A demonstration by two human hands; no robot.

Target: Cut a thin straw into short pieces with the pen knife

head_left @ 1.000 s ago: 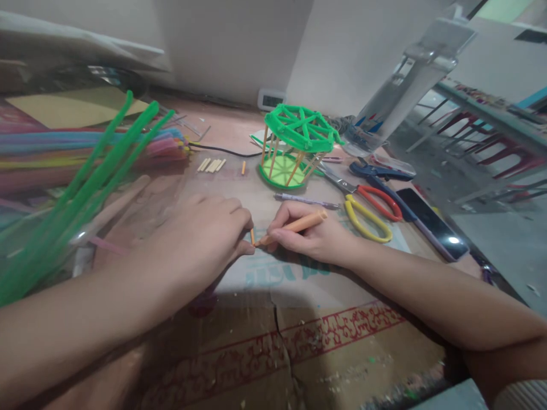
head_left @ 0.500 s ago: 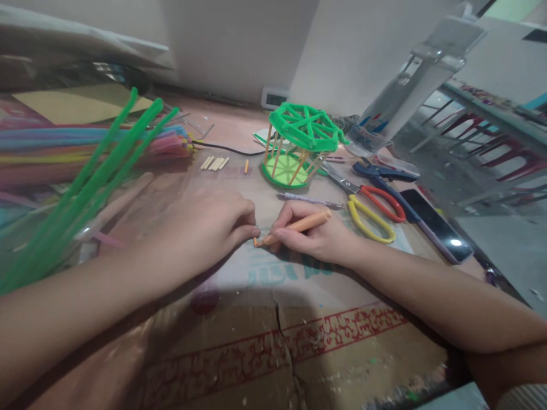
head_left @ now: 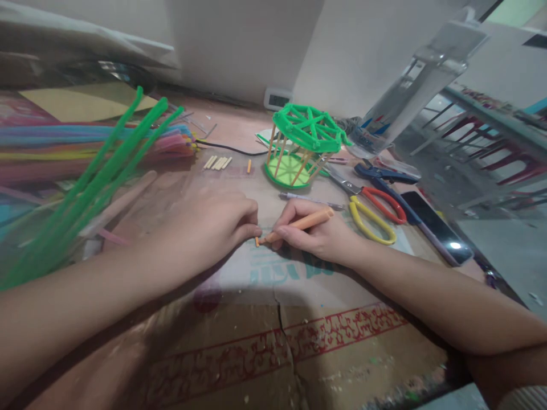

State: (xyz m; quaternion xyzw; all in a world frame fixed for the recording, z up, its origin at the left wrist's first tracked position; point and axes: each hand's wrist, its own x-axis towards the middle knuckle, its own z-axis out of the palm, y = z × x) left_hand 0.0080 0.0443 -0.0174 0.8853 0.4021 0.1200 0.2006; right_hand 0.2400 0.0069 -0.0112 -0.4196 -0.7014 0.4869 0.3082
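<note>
My left hand (head_left: 226,219) pinches a short orange stick (head_left: 257,241) upright or nearly so above the paper; most of the stick is hidden by the fingers. In my right hand (head_left: 316,236) is an orange marker (head_left: 310,221), held like a pen, its tip at the stick's lower end. Beyond the hands lie several short pale sticks (head_left: 217,163) in a row and one orange stick (head_left: 249,166) by itself. A green drum-shaped frame (head_left: 311,126) of fuzzy stems and thin wooden posts stands behind them on a yellow-green base.
Scissors (head_left: 371,212) with red and yellow handles, a pen (head_left: 310,201), blue pliers (head_left: 384,173) and a phone (head_left: 436,228) lie to the right. A clear bottle (head_left: 405,91) stands behind. Green pipe cleaners (head_left: 106,171) rise at left beside a colourful bundle (head_left: 149,142).
The view has shifted slightly. Both hands keep their hold on the stick and the marker, with the marker's tip still at the stick.
</note>
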